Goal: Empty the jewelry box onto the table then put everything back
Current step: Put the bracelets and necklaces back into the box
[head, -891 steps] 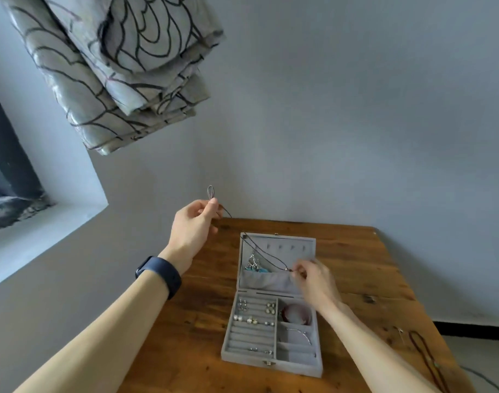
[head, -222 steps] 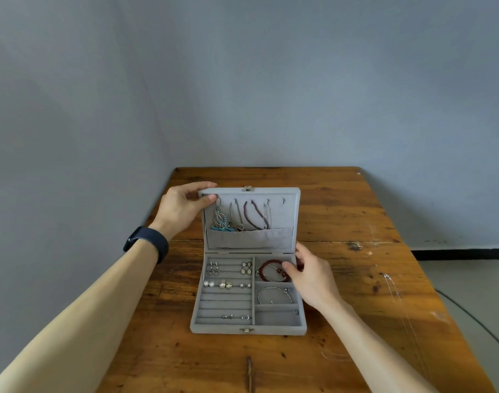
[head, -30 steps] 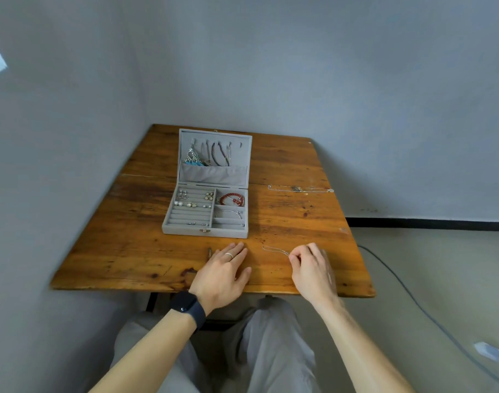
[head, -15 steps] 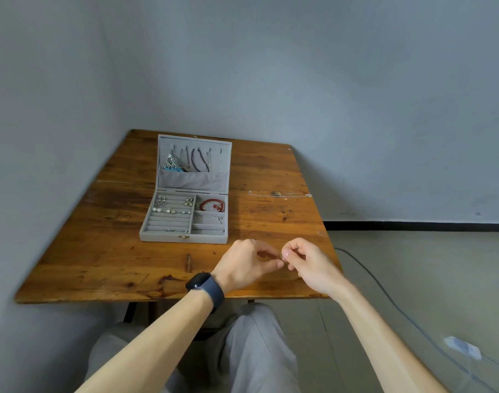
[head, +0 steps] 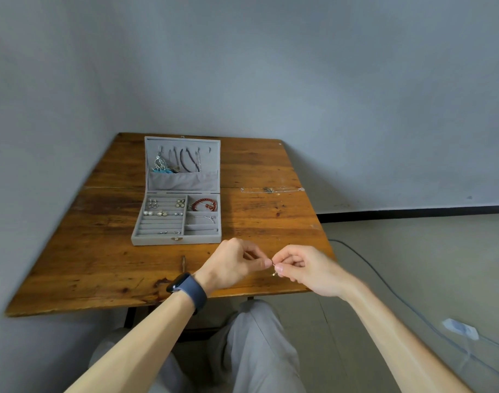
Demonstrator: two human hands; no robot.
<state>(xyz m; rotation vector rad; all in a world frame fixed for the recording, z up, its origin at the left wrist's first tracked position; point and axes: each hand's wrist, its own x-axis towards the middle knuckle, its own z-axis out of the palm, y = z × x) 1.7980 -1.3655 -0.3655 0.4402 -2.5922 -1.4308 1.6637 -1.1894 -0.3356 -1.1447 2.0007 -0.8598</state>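
The grey jewelry box (head: 146, 241) stands open on the wooden table (head: 101, 265), lid upright. Necklaces (head: 190, 160) hang in the lid. Earrings (head: 163, 207) sit in the left rows of the tray, a red bead bracelet (head: 204, 205) and a thin silver bracelet (head: 203, 218) on the right. A thin silver chain (head: 271, 189) lies stretched on the table, right of the box. My left hand (head: 234, 262) and my right hand (head: 299, 265) meet above the table's near edge, both pinching a small thin chain (head: 273, 269); most of it is hidden by the fingers.
Grey walls close in behind and to the left of the table. A cable (head: 384, 287) runs across the floor on the right, past a white scrap (head: 459, 328). My knees in grey trousers (head: 254, 344) are under the table's near edge.
A second ago my left hand lay flat on the table and the right touched the thin chain there. Both hands have since lifted it and now pinch it between them.
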